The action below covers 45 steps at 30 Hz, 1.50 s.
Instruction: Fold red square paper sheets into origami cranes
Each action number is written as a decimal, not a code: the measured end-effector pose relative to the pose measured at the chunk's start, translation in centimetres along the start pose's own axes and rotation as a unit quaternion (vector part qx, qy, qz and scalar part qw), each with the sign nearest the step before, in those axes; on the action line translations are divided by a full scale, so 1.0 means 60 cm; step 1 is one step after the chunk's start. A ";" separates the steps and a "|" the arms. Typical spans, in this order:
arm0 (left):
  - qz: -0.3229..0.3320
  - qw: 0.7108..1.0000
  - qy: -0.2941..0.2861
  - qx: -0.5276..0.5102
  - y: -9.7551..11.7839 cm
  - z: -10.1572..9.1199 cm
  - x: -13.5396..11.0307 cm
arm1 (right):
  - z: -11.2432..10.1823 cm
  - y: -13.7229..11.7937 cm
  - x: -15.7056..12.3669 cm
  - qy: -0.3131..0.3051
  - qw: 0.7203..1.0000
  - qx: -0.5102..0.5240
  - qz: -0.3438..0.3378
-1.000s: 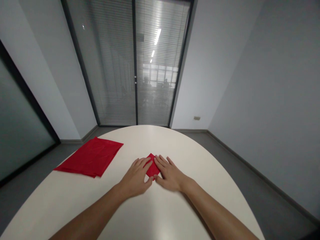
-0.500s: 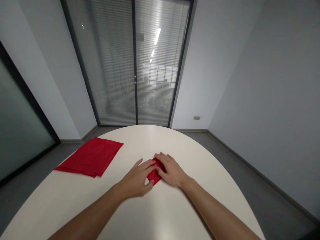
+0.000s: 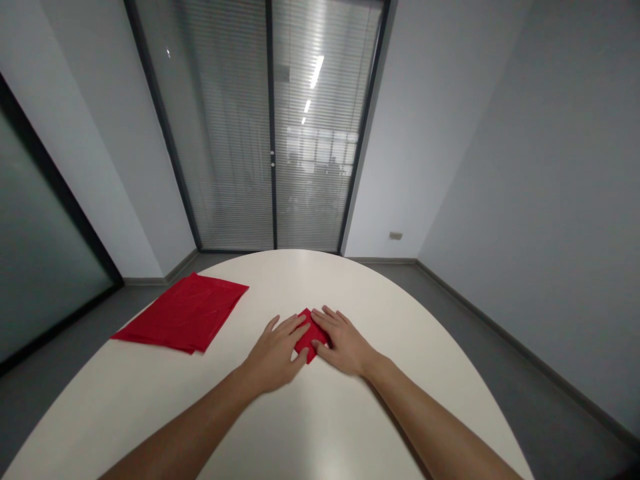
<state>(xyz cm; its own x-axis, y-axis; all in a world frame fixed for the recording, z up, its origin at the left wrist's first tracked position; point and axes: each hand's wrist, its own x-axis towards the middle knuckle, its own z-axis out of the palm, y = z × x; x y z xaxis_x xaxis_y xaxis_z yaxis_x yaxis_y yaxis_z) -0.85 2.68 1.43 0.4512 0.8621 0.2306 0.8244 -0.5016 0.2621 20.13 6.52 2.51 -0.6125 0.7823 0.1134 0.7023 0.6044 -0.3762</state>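
A small red folded piece (image 3: 312,338), paper or thin cloth, I cannot tell which, lies flat on the white table (image 3: 320,413) in front of me. From the left side my left hand (image 3: 279,353) rests its fingertips on it, fingers apart and thumb near the lower corner. On the opposite side my right hand (image 3: 344,342) lies with outstretched fingers over the right edge. Both hands are open, and their fingers hide part of the piece's sides. Its top and bottom corners show between them.
A stack of larger red sheets (image 3: 187,313) lies at the table's left, close to the rounded edge. Beyond the table stand a glass partition with blinds (image 3: 230,167) and a pale wall (image 3: 425,120).
The red piece has turned slightly, and its top corner now shows between the hands. My left fingers have shifted a little; my right hand has moved slightly outward.
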 end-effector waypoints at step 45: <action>0.020 0.997 0.075 -0.007 -0.004 0.000 0.003 | 0.011 0.023 0.016 0.133 0.991 0.000 0.008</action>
<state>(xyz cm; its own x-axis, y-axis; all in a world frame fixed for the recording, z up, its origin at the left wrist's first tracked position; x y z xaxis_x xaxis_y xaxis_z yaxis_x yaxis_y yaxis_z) -0.98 2.99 1.44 0.4269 0.8210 0.3792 0.8016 -0.5376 0.2616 20.30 8.00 1.48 -0.4839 0.8038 0.3461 0.7110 0.5917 -0.3800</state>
